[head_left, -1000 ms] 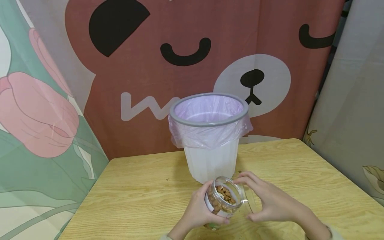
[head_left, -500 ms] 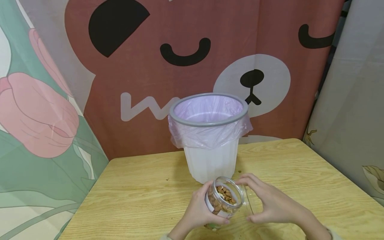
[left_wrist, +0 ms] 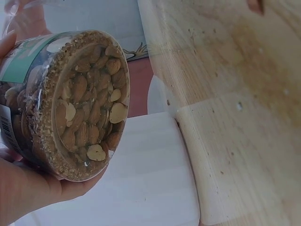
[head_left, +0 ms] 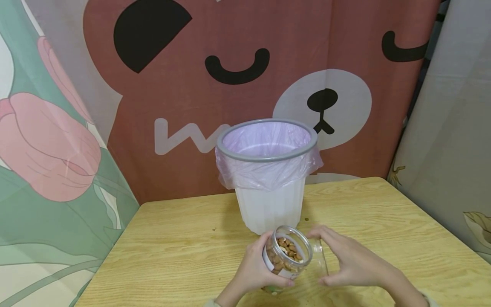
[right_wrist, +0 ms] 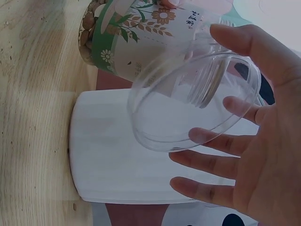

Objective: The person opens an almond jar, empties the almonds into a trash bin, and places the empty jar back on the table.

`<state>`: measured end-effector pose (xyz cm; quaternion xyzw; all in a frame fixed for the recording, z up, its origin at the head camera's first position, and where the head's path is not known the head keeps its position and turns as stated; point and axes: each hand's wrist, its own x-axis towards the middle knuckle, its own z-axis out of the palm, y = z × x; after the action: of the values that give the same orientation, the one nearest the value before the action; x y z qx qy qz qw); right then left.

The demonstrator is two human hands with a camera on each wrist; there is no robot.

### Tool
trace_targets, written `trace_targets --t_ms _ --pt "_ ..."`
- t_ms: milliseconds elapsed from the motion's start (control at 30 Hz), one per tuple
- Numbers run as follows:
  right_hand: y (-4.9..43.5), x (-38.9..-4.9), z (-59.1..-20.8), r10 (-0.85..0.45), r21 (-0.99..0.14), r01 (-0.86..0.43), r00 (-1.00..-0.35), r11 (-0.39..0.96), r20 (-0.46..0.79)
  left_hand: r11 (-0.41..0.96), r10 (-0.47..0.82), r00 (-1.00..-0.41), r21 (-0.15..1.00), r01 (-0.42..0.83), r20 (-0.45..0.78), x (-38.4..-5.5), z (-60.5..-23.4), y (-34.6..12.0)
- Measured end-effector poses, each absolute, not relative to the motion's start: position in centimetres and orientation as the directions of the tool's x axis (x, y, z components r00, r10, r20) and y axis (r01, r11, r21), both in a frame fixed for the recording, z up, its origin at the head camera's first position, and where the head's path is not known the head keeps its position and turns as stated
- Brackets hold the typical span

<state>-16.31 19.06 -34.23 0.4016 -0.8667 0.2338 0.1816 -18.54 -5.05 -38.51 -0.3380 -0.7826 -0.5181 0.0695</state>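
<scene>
Close together, hands [head_left: 252,266] [head_left: 354,261] on jar [head_left: 284,256], lid [right_wrist: 162,115]

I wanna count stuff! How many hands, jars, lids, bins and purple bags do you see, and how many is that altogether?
Hands: 2 (left hand, right hand)
Jar: 1
Clear lid: 1
White bin: 1
Purple bag: 1
Total: 6

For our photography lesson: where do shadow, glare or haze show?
Head view: soft shadow on the table left of the bin, clear lid hard to make out; left wrist: pale, hazy patches over the table, small glint on the jar; right wrist: faint glints on the lid.
</scene>
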Motion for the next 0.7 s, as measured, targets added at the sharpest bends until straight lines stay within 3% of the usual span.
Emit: trace_targets --t_ms 233,700 --pt "19.5 -16.1 -34.2 -0.575 -0.263 -0.711 -0.690 0.652 0.439 0.235 0.458 -0.759 0.760 0.605 0.462 -18.6 -38.5 -5.1" --pt "20.2 -16.2 -34.4 -0.601 -0.233 -0.705 -0.699 0.670 0.387 0.247 0.462 -0.756 0.751 0.612 0.464 -18.5 -38.4 -5.0"
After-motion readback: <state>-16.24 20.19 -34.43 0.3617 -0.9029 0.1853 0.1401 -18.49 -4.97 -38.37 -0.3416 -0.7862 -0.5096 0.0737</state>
